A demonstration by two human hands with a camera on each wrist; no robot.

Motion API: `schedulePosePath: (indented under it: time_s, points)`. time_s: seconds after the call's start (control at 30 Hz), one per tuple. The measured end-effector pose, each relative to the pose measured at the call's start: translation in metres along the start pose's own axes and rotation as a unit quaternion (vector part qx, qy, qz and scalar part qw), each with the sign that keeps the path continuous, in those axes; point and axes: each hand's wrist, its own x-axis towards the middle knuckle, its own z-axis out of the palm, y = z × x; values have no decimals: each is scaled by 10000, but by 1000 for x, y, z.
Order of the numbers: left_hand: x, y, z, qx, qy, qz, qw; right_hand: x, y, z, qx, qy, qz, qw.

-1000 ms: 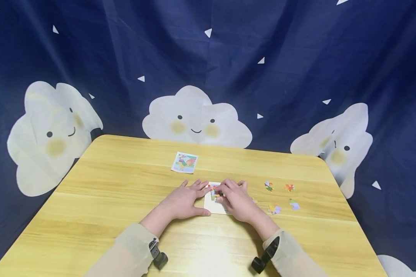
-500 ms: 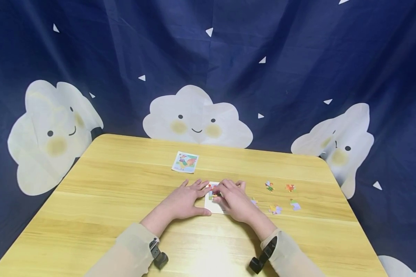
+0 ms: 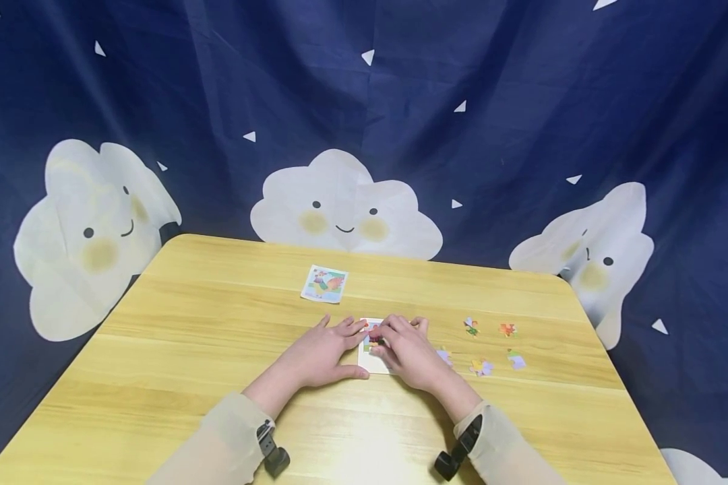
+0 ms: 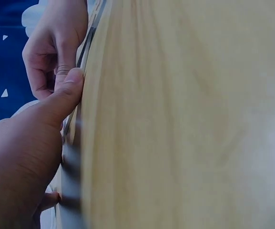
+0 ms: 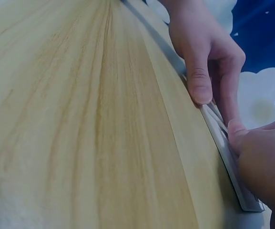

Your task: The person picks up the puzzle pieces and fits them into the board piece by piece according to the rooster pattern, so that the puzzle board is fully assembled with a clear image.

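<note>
The white puzzle board [image 3: 370,362] lies flat between the hands, its left edge running away from the person; the right hand [image 3: 415,355] covers too much to judge its long axis. The left hand [image 3: 320,351] rests with extended fingers and thumb against that edge, while the right bends over the board's coloured section, whether pinching or pressing a piece I cannot tell. Right of this grip, knobbed loose pieces [image 3: 480,367] lie on the smooth, wood-grained table [image 3: 218,337].
</note>
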Motion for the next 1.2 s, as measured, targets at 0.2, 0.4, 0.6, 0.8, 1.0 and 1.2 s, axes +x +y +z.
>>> schedulePosePath:
  time_s: [0.2, 0.4, 0.6, 0.8, 1.0, 1.2]
  points:
    - [-1, -1, 3, 63, 54, 144, 9999, -1, 1, 2, 70, 74, 10, 9999]
    - [0, 0, 2, 46, 26, 138, 9999, -2, 2, 1, 161, -3, 128, 9998]
    - [-1, 1, -1, -31, 73, 115, 9999, -3, 3, -5, 158, -9, 32, 9999]
    - [-2, 1, -1, 13, 47, 92, 9999, -3, 5, -6, 38, -64, -35, 10000]
    - [-1, 2, -1, -48, 16, 92, 9999, -3, 5, -6, 91, -24, -55, 9999]
    - [-1, 2, 0, -3, 23, 114, 9999, -3, 6, -5, 79, 77, -126, 9999]
